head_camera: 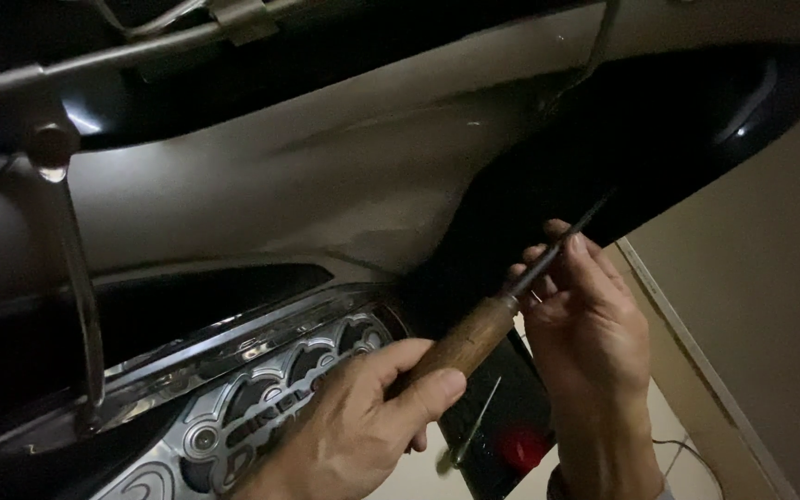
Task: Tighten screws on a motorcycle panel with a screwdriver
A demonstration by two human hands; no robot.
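**Kid:** What are we holding here?

**Helper:** We are holding a screwdriver [502,310]. It has a brown wooden handle and a thin dark metal rod.

**Kid:** Which hand has the handle?

**Helper:** Our left hand [363,426] does. It is curled shut around the bottom of the wooden handle, with the thumb lying along the wood.

**Kid:** And the other hand?

**Helper:** Our right hand [590,319] is up higher. Its fingers are pinched closed on the thin rod, just above where the wood ends. It keeps the rod steady.

**Kid:** Where does the rod go?

**Helper:** It points up and to the right, into the shiny black body panel [659,139] of the scooter. It is very dark there, so we cannot tell what the tip touches.

**Kid:** What else is near us?

**Helper:** Below our left hand there is a silver patterned cover [261,398]. Above it is a wide grey panel [307,176]. On the left a thin metal bar [81,296] runs down. By our right wrist there is a small red light [522,449].

**Kid:** Are we almost done?

**Helper:** We think we are in the middle. The tool is in place and both hands grip it. But we see no screw taken out and no part lying loose. The panels all look fixed on, so most of the work seems left to do.
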